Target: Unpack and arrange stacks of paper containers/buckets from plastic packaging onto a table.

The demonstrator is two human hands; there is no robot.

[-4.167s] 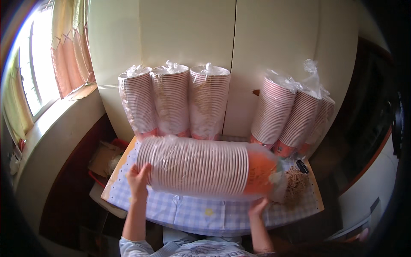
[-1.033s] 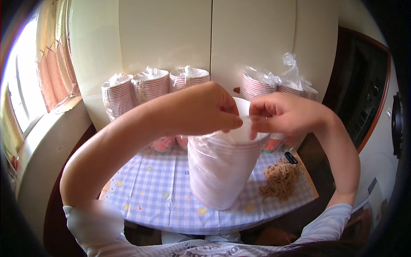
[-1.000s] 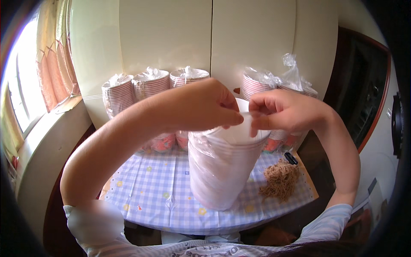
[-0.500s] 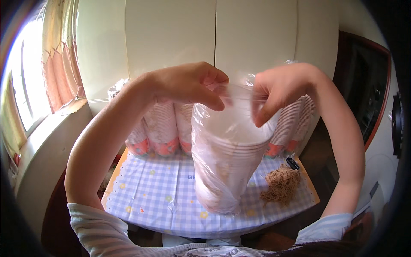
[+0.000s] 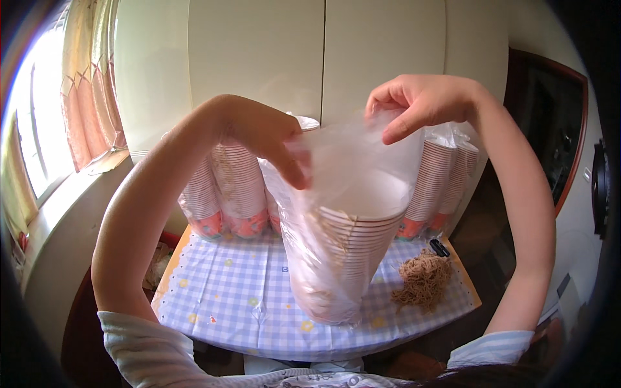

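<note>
Head view: a stack of paper cups (image 5: 349,258) stands upright in its clear plastic bag (image 5: 336,168) near the middle of the counter (image 5: 220,291). The left hand (image 5: 259,139) and the right hand (image 5: 420,103) each have their grip clamped on the bag's mouth, drawn up and apart above the stack. Judged: sleeve opened, cups not yet out. Right of the stack lies a heap of rubber bands (image 5: 424,281), near the counter's right edge. Behind it, bagged cup stacks (image 5: 226,187) line the cupboard doors (image 5: 323,58). Open cloth lies left of the stack.
</note>
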